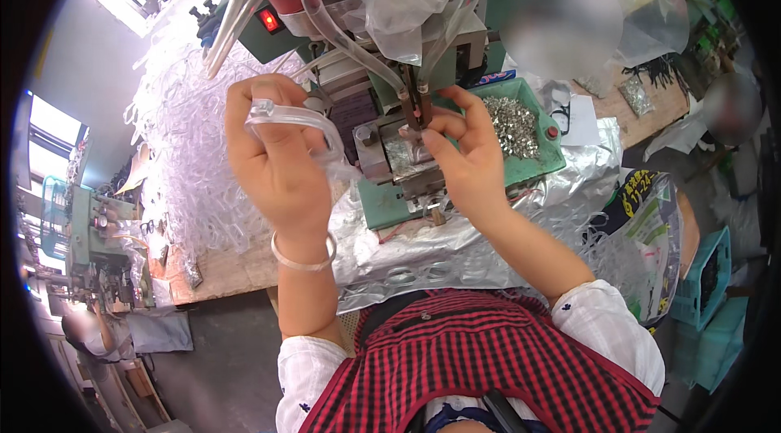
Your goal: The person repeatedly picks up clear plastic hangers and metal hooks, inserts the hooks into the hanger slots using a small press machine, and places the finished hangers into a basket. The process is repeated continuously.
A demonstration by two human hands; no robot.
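Observation:
My left hand [281, 152] is closed around a looped clear plastic strap [329, 136], which bends down toward the machine. My right hand [472, 161] is at the work point of a green bench press machine [447, 67]. Its thumb and fingertips are pinched together right by the narrow dark tool head [416, 108], above a metal block [411, 161]. What sits between those fingertips is too small and too covered to make out. Two clear feed tubes [325, 22] run down to the tool head.
A large heap of clear straps [191, 140] lies left of the machine. A green tray [549, 148] with many small shiny metal pieces [512, 128] adjoins it on the right. Silvery sheeting [350, 250] covers the near table edge. Teal crates [708, 287] stand far right; other people sit farther off.

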